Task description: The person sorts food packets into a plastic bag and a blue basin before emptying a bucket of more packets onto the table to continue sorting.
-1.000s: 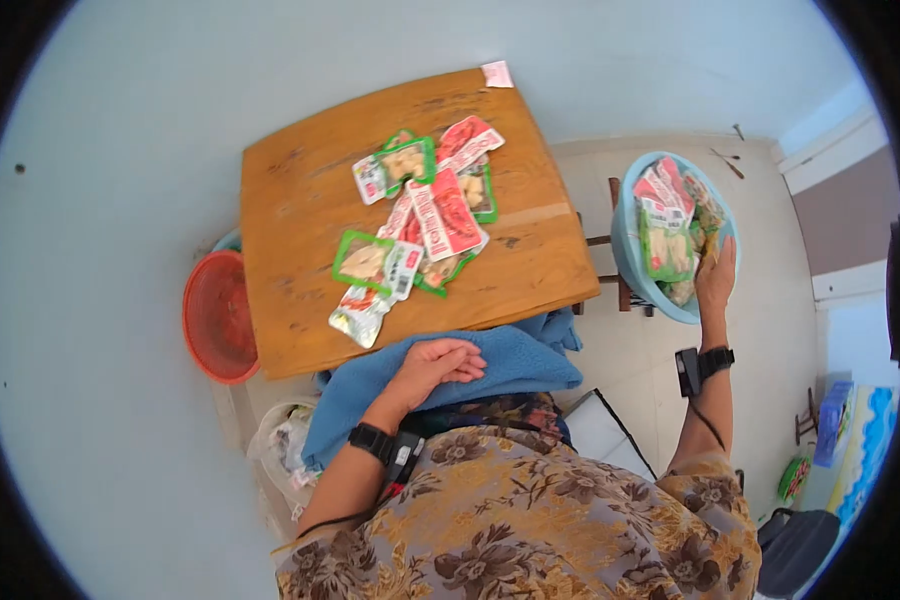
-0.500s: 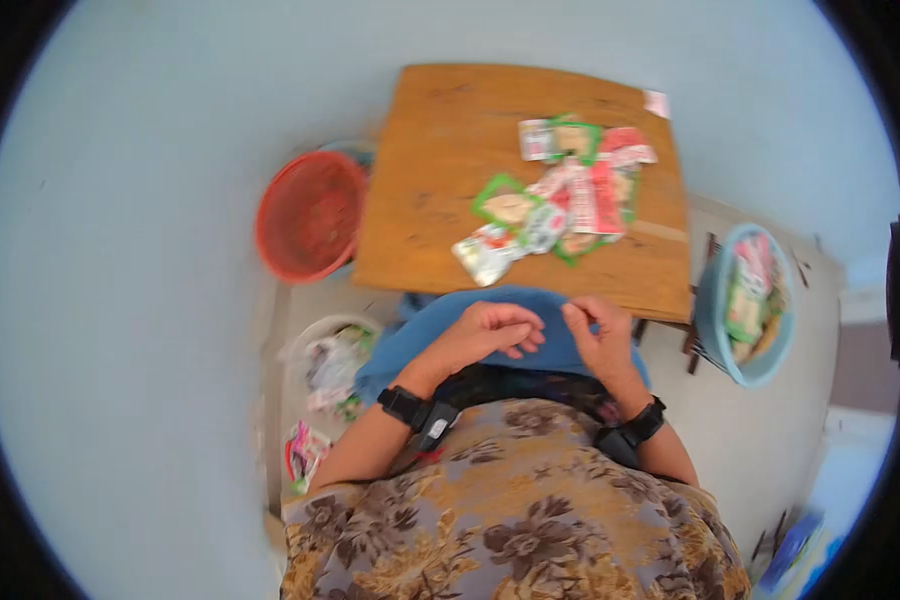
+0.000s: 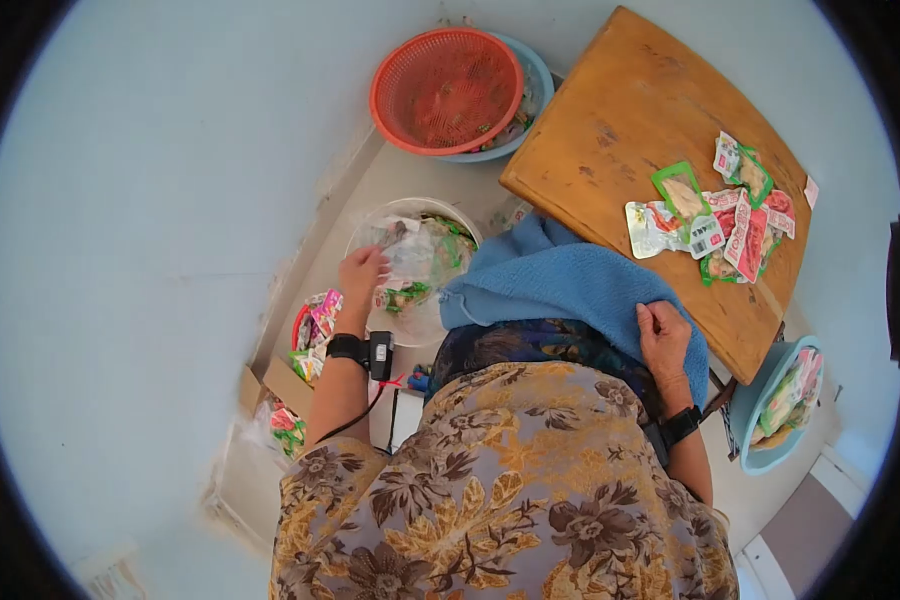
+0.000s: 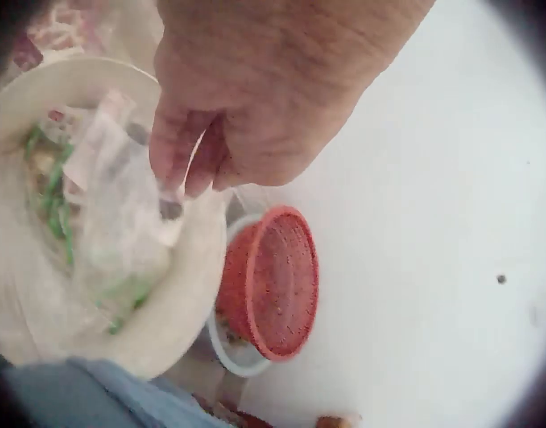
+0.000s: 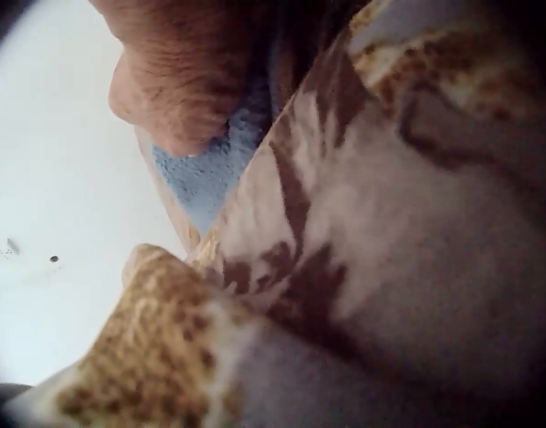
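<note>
My left hand [image 3: 363,275] reaches over a round whitish bin [image 3: 355,243] lined with clear plastic. In the left wrist view, the thumb and fingertips of that hand [image 4: 255,98] pinch the edge of a crumpled clear plastic wrapper [image 4: 121,201] near the bin's rim [image 4: 188,299]. My right hand [image 3: 663,345] rests on the blue cloth [image 3: 570,275] over the lap, its fingers loosely curled. The right wrist view shows part of this hand [image 5: 179,76] against the cloth [image 5: 197,183]; its fingertips are hidden there.
Several food packets [image 3: 750,240] lie on the wooden table [image 3: 620,120] at right. A red basket [image 3: 445,90] sits over a blue basin [image 3: 540,75] beyond the bin. Another blue basin [image 3: 750,410] holds packets. Colourful packets [image 3: 323,312] lie at lower left.
The head view has swung left. My left hand has moved from the lap to the bin and now pinches plastic. My right hand has come from the right basin to the cloth.
</note>
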Demonstrator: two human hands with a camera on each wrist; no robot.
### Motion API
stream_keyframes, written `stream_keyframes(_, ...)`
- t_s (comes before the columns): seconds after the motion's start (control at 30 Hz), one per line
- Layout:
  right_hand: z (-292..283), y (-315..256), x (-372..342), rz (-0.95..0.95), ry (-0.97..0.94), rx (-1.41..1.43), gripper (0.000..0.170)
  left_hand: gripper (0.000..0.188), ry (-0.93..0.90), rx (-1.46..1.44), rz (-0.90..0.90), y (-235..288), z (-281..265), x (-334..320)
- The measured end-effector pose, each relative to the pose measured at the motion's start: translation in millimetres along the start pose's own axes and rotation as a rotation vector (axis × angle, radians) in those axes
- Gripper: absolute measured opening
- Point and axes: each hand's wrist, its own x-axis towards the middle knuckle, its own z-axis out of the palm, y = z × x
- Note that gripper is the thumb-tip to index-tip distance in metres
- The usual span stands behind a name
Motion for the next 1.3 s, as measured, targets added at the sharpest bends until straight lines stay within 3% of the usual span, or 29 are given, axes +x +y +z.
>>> stream_keyframes(0.17, 4, 0, 0, 0.019, 0.023, -0.043, 0.019, 0.025, 0.157, 0.137, -0.107, -104, -38, 15)
stream_keyframes(0.23, 5, 3, 0, -0.005, 0.02, -0.069, 0.019, 0.025, 0.181, 0.208, -0.135, -118, -42, 8)
stream_keyframes(0.33, 6, 1, 1, -0.029, 0.009, -0.104, 0.02, 0.029, 0.195, 0.291, -0.072, -144, -36, 8)
stream_keyframes(0.37, 4, 1, 2, -0.027, -0.001, -0.12, 0.02, 0.032, 0.17, 0.355, 0.042, -158, -34, 17)
stream_keyframes(0.4, 4, 1, 2, -0.03, -0.006, -0.129, 0.02, 0.035, 0.144, 0.416, 0.156, -160, -29, 19)
stream_keyframes(0.43, 5, 1, 1, -0.024, -0.004, -0.131, 0.02, 0.035, 0.141, 0.409, 0.148, -163, -24, 19)
stream_keyframes(0.63, 6, 0, 1, -0.013, -0.011, -0.155, 0.021, 0.045, 0.093, 0.292, -0.068, -137, 5, 25)
stream_keyframes(0.7, 6, 0, 1, -0.016, -0.011, -0.161, 0.022, 0.048, -0.031, -0.009, -0.297, -110, 16, 12)
stream_keyframes(0.8, 6, -1, 2, -0.036, -0.013, -0.198, 0.023, 0.048, -0.061, -0.229, -0.422, -96, 31, 8)
stream_keyframes(1.03, 9, 2, 0, -0.005, -0.001, -0.191, 0.022, 0.047, -0.1, -0.444, -0.55, -116, 55, 27)
stream_keyframes(1.1, 9, 2, 0, 0.008, -0.008, -0.194, 0.022, 0.043, -0.021, -0.585, -0.655, -116, 63, 29)
stream_keyframes(1.13, 9, 1, 0, -0.003, -0.003, -0.204, 0.021, 0.043, -0.024, -0.585, -0.654, -125, 65, 35)
stream_keyframes(1.2, 9, -1, 0, -0.013, 0.007, -0.217, 0.02, 0.038, -0.043, -0.896, -0.665, -147, 63, 49)
stream_keyframes(1.3, 9, -5, 1, 0.033, 0.01, -0.2, 0.019, 0.03, -0.061, -0.94, -0.633, -184, 60, 70)
